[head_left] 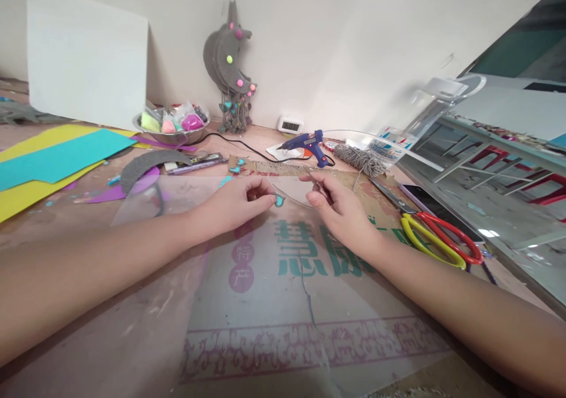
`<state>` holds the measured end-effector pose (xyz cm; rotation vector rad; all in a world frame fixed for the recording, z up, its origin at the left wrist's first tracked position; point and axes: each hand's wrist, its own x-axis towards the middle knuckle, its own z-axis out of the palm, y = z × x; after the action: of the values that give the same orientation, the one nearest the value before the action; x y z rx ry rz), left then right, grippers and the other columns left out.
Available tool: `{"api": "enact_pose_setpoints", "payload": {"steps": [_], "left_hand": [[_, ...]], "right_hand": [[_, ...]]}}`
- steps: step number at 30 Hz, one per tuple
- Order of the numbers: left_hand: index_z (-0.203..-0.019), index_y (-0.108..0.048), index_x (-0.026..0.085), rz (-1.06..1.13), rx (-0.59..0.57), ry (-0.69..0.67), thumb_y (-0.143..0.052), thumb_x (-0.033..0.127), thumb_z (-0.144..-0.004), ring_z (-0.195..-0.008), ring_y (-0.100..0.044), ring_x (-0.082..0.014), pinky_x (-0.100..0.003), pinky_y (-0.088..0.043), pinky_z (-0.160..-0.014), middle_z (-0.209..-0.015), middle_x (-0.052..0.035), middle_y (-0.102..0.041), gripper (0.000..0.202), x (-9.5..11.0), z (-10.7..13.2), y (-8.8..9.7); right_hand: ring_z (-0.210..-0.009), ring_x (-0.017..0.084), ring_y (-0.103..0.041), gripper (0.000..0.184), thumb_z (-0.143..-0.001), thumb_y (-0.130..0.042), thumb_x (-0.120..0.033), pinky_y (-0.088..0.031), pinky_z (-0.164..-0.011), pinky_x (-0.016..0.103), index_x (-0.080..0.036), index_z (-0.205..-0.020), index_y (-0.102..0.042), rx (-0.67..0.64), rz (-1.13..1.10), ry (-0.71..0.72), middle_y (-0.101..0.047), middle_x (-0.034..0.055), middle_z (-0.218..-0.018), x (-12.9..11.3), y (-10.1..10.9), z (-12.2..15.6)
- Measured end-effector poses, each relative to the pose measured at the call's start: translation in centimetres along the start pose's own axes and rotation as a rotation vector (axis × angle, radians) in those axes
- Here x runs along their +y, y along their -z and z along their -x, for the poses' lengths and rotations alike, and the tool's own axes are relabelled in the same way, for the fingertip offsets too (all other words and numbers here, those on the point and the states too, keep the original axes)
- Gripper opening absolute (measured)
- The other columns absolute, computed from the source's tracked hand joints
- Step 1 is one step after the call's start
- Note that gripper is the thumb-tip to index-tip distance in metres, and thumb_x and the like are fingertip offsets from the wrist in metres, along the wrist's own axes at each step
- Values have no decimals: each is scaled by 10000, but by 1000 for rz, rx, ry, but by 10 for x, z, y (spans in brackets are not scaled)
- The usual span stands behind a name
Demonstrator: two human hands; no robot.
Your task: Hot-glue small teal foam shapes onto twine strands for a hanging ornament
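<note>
My left hand (254,200) pinches a small turquoise piece with a grey edge (279,200) between thumb and fingertips. From this piece a thin grey cord (297,203) runs in a slack curve toward my right hand (333,200). My right hand's fingers are closed around something thin and grey, apparently the cord's other end. Both hands are above a translucent sheet (265,309) laid over printed cardboard. Beyond my left hand, small turquoise pieces (239,165) lie on the cardboard's far edge.
Behind my hands are a blue glue gun (307,144) and a grey cord bundle (358,159). Scissors (435,236) and a phone (437,209) lie at right. Turquoise foam (71,156) and a metal bowl (170,135) are left. A moon ornament (225,62) hangs on the wall.
</note>
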<state>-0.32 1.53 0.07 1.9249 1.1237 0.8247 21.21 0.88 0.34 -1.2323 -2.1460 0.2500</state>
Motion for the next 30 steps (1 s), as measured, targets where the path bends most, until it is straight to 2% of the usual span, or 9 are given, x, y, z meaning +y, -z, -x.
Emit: {"api": "enact_pose_setpoints", "payload": {"steps": [3, 8, 11, 15, 19, 22, 26, 30], "left_hand": [[-836, -591, 182, 41, 5, -14, -519, 295, -785, -607, -511, -102, -210, -385, -538, -721, 16, -591, 144, 0, 1, -1], [-845, -579, 190, 71, -32, 3, -519, 299, -800, -556, -514, -95, -206, -374, -499, -719, 20, -601, 132, 11, 7, 0], [-792, -577, 194, 11, 6, -22, -520, 265, -800, -602, -537, -106, -214, -395, -544, -717, 26, -609, 91, 16, 10, 0], [-788, -611, 209, -109, 49, -122, -533, 231, -784, -779, -579, -141, -249, -426, -714, -824, 27, -652, 81, 12, 11, 0], [-814, -627, 220, -152, 37, -158, -530, 215, -779, -837, -580, -144, -258, -421, -783, -887, 29, -661, 104, 6, 10, -1], [-871, -619, 216, -162, 35, -174, -523, 218, -782, -879, -578, -147, -263, -420, -810, -929, 17, -658, 131, 5, 9, -2], [-1085, -561, 206, -161, 32, -188, -520, 219, -780, -912, -579, -157, -273, -426, -817, -996, -13, -648, 308, 4, 8, -3], [-953, -634, 209, -151, -60, -159, -480, 336, -829, -791, -589, -157, -254, -434, -672, -909, -14, -663, 235, 5, 7, -1]], "right_hand": [[-534, 110, -431, 321, -822, -559, -415, -361, -517, 243, -177, -1034, -588, -32, -64, -100, -488, -31, -611, -7, -1, 0], [-555, 100, -442, 189, -802, -590, -345, -364, -517, 229, -183, -895, -616, -57, -148, -71, -556, -9, -682, -19, -3, 3], [-569, 100, -433, 189, -829, -543, -361, -350, -513, 222, -177, -789, -553, -52, -200, -70, -507, -14, -656, -21, -2, 3], [-536, 89, -357, 294, -853, -487, -407, -283, -478, 221, -168, -686, -520, -217, -272, -164, -395, -34, -594, -20, 0, -1], [-504, 81, -319, 309, -829, -504, -448, -245, -456, 220, -163, -717, -550, -319, -405, -297, -347, -48, -571, -18, -1, -3], [-497, 76, -318, 291, -804, -540, -442, -239, -453, 217, -163, -721, -554, -318, -448, -330, -350, -53, -567, -18, -2, -3], [-499, 76, -323, 275, -806, -544, -421, -246, -457, 220, -165, -708, -545, -250, -438, -319, -370, -51, -572, -20, -3, -3], [-551, 86, -375, 248, -818, -533, -383, -296, -501, 223, -165, -703, -557, -203, -404, -239, -443, -32, -624, -22, -4, -2]]}}
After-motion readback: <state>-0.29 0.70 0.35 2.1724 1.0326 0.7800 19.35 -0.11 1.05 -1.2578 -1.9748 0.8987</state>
